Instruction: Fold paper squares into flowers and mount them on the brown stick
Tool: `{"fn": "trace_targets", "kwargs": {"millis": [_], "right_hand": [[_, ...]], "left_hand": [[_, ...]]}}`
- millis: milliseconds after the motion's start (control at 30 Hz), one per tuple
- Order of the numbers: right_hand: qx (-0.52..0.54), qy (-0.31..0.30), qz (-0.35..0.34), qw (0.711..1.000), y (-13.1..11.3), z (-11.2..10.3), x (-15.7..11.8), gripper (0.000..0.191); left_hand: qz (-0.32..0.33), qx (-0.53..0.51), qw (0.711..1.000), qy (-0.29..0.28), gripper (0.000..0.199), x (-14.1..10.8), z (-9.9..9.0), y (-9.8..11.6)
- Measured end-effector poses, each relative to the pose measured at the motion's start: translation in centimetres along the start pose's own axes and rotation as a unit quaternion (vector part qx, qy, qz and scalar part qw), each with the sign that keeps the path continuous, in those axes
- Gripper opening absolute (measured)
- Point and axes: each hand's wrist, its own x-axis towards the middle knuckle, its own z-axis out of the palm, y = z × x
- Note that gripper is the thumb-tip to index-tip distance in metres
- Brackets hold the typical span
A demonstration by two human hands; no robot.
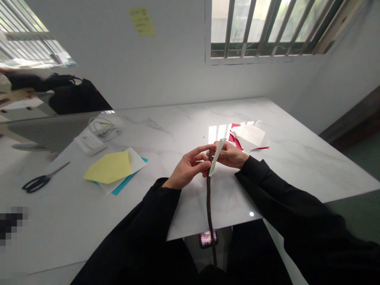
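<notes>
- At the far left of the marble table [178, 118], your black-handled scissors [37, 182] lie closed, well apart from both your hands.
- Behind them sits a white plastic box [90, 143], with a coil of white cable [103, 128] just beside it.
- Nearer your left hand, a yellow paper sheet [109, 168] lies on white and teal sheets [135, 166].
- Your left hand [190, 166] is closed, its fingers and thumb pinching the top of a dark twisted strand [209, 198].
- The strand hangs down from that grip, past the table's near edge and in front of a blurred phone [208, 238]. Its material is hard to tell.
- Your right hand [230, 154] is also closed, gripping a white paper strip [217, 156] that stands tilted, touching the strand near its top.
- Beyond your right hand, white paper sheets [247, 136] lie on red paper [234, 134], just behind your fingers.
</notes>
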Motion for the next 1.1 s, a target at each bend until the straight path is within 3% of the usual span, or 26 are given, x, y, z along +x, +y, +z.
{"fn": "trace_targets", "kwargs": {"millis": [800, 1100], "right_hand": [[-0.025, 0.005, 0.001, 1.0, -0.5, 1.1, -0.3, 0.037], [-0.029, 0.026, 0.01, 0.999, -0.8, 1.7, -0.3, 0.041]], "left_hand": [[0.014, -0.002, 1.0, -0.011, 0.058, -0.2, 0.6, 0.6], [0.0, -0.004, 0.999, 0.039, 0.061, -0.1, 0.6, 0.4]]}}
